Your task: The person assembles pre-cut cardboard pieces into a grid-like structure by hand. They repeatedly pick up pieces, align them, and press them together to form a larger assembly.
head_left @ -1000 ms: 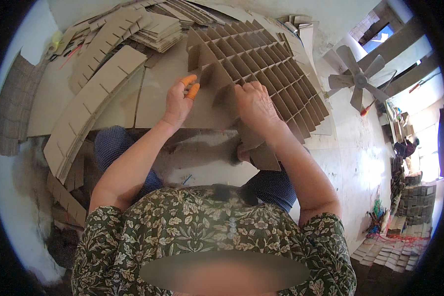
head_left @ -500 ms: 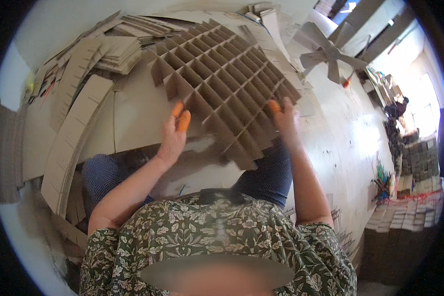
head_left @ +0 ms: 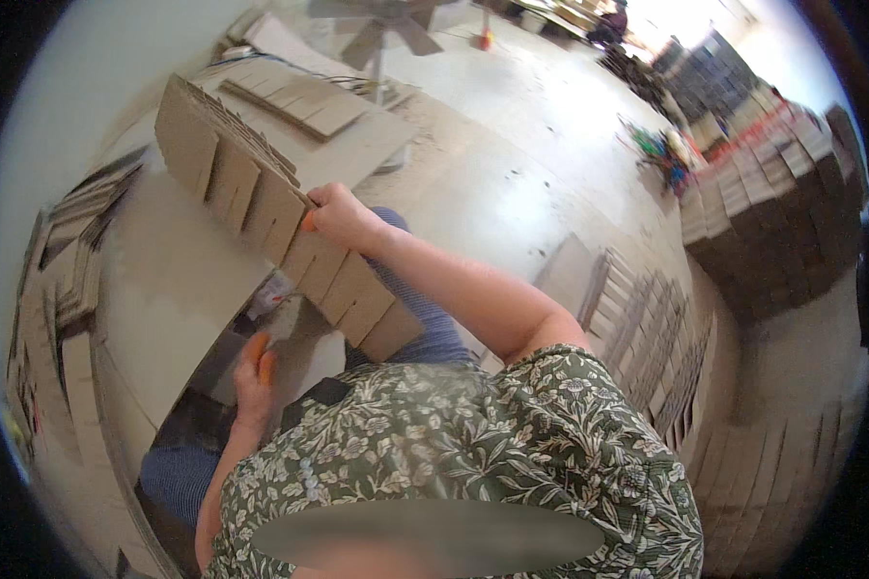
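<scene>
A brown cardboard divider grid (head_left: 261, 207) stands tilted on its side, its outer wall of slotted panels facing me. My right hand (head_left: 343, 220) is closed on its upper edge near the middle. Orange covering shows on a finger of that hand. Below the grid and apart from it, my left hand (head_left: 252, 386) is held over my lap, with orange covers on two fingers. Those fingers are stretched out and nothing shows in them. The grid's low end is close to my right thigh, and its cells are mostly hidden.
Slotted cardboard strips (head_left: 299, 101) lie on the far part of the pale table (head_left: 154, 280). More strips (head_left: 72, 261) are heaped at left. A fan (head_left: 386, 29) stands beyond. Finished-looking dividers (head_left: 637, 328) lean on the floor at right, near a large cardboard stack (head_left: 772, 212).
The view has swung to the right. The grid has turned from lying face-up between both hands to standing on its side. My left hand has come off it and moved lower.
</scene>
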Demonstrator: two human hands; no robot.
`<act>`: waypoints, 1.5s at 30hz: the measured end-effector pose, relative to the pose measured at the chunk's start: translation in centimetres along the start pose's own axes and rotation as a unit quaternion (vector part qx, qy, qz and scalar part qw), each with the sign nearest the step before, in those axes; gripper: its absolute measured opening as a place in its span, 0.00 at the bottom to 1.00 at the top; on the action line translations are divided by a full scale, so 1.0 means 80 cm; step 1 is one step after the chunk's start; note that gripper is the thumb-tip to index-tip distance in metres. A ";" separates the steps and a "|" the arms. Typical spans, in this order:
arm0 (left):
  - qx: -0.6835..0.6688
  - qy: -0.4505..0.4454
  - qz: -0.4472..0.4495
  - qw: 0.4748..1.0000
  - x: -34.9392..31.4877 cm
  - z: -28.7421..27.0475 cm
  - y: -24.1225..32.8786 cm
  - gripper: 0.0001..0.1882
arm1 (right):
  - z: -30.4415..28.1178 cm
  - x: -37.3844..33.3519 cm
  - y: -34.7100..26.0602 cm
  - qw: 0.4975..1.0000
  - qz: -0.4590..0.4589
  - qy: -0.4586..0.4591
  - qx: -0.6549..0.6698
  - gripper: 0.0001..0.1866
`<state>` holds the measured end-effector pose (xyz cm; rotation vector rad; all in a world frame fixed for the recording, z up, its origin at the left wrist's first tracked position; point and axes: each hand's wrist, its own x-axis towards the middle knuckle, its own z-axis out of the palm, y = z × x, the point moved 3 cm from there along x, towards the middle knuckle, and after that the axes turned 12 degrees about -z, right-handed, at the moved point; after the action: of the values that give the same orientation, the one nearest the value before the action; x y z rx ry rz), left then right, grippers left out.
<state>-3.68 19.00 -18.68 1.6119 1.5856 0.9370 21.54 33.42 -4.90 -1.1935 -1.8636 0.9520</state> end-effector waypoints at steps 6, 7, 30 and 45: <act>-0.009 -0.001 -0.069 0.998 0.012 -0.032 -0.036 0.16 | -0.130 -0.121 -0.003 0.954 -0.063 0.268 0.119 0.19; -0.012 -0.007 -0.081 0.997 0.014 -0.036 -0.065 0.16 | -0.157 -0.153 -0.013 0.954 -0.031 0.287 0.076 0.20; 0.203 -0.178 -0.129 0.954 0.107 -0.088 -0.391 0.15 | -0.180 -0.739 0.190 0.489 0.612 0.214 -0.584 0.12; 0.020 0.038 -0.047 0.998 -0.012 -0.163 -0.057 0.11 | -0.225 -0.681 0.274 0.645 0.592 0.225 -0.428 0.13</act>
<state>-17.20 17.95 -16.00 1.5298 1.7269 0.9313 63.05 -7.15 -24.93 -3.0681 -0.8587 0.1176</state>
